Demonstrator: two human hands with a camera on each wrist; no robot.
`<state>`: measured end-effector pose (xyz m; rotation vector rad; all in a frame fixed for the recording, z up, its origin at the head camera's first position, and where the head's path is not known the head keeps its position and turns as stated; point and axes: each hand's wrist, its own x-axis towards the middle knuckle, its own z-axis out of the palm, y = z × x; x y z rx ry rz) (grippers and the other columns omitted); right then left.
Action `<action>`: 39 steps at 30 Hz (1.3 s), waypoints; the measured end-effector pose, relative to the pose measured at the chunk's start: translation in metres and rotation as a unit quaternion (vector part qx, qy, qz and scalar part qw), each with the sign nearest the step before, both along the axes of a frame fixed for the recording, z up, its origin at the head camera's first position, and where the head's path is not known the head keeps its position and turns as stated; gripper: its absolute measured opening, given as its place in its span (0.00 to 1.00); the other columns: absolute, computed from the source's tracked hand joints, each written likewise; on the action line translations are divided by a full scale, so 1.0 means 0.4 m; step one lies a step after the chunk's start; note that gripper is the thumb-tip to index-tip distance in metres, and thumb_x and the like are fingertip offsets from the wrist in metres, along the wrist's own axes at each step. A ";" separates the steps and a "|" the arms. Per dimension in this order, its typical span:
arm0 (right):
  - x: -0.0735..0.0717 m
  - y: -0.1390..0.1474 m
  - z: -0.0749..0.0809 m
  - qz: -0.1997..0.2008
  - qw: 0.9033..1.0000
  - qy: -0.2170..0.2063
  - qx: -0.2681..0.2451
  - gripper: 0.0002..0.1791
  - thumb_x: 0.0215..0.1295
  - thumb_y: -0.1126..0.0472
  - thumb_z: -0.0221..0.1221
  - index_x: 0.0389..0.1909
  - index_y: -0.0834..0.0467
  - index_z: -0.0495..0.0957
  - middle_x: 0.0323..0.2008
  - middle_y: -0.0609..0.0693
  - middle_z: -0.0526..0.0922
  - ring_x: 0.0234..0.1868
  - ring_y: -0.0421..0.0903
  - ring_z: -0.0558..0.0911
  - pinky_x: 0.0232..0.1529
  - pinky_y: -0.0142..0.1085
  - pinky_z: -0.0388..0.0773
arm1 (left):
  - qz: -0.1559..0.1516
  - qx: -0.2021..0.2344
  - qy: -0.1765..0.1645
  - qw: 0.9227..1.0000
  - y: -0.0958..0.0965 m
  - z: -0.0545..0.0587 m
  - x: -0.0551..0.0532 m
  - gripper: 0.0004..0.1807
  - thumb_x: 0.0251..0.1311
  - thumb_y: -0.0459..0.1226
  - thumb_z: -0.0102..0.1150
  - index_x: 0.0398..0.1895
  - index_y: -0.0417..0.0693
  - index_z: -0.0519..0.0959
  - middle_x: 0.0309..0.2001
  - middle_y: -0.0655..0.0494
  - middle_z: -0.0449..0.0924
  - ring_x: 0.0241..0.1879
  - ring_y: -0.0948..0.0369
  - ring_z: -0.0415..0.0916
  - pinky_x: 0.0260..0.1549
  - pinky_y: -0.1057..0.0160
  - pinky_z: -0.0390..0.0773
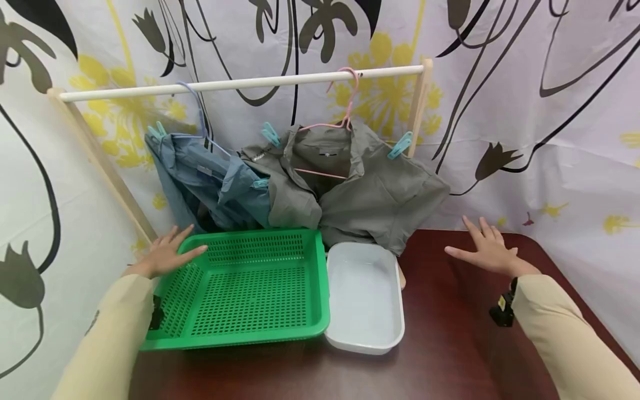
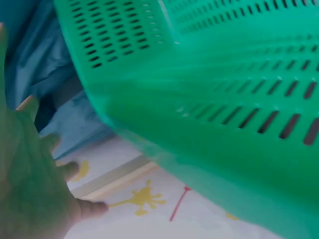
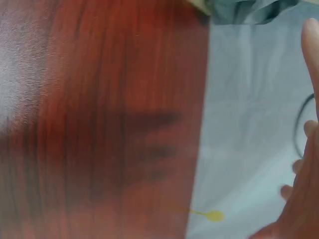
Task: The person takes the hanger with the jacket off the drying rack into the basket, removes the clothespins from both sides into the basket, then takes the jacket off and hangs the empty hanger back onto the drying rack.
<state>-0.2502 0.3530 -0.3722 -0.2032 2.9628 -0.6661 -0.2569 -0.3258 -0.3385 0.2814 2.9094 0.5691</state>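
My left hand (image 1: 162, 254), fingers spread, hovers by the back left corner of a green slotted basket (image 1: 320, 289). Over the table's right side, my right hand (image 1: 485, 250) holds nothing, its fingers stretched apart. Behind the basket a blue garment (image 1: 210, 183) hangs from a blue hanger (image 1: 200, 111), with light-blue clothespins (image 1: 157, 131) on it. Right of it a grey collared shirt (image 1: 380, 194) hangs on a pink hanger (image 1: 353, 100), pinned at both shoulders. In the left wrist view, the spread left hand (image 2: 30, 174) shows beside the basket's outer wall.
A white rack bar (image 1: 240, 83) on wooden legs (image 1: 112, 172) spans the back. Right of the basket stands a white plastic tub (image 1: 365, 294), under the shirt's hem. All sit on a dark red wooden table (image 1: 450, 339), with a flower-printed cloth (image 1: 575, 183) behind.
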 end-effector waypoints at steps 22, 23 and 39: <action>0.134 -0.205 0.344 0.181 0.978 0.100 -0.003 0.14 0.58 0.52 0.62 0.40 0.57 0.80 0.34 0.45 0.83 0.35 0.41 0.81 0.34 0.36 0.77 | -0.020 0.133 0.118 0.984 -0.031 0.187 0.037 0.19 0.62 0.37 0.55 0.47 0.27 0.73 0.36 0.37 0.79 0.24 0.63 0.79 0.24 0.64 0.78; 0.136 -0.220 0.353 0.186 0.977 0.101 -0.006 0.14 0.58 0.51 0.62 0.40 0.56 0.80 0.34 0.45 0.83 0.35 0.41 0.81 0.34 0.36 0.77 | -0.017 0.132 0.122 0.984 -0.036 0.193 0.038 0.19 0.62 0.38 0.55 0.47 0.27 0.73 0.36 0.37 0.79 0.24 0.64 0.79 0.24 0.64 0.78; 0.046 -0.447 0.439 0.290 0.953 0.062 -0.064 0.17 0.59 0.51 0.61 0.45 0.57 0.79 0.38 0.46 0.82 0.39 0.41 0.80 0.42 0.38 0.76 | 0.042 0.082 0.145 0.985 -0.131 0.246 0.017 0.25 0.64 0.45 0.52 0.50 0.30 0.72 0.34 0.41 0.81 0.24 0.74 0.74 0.23 0.70 0.73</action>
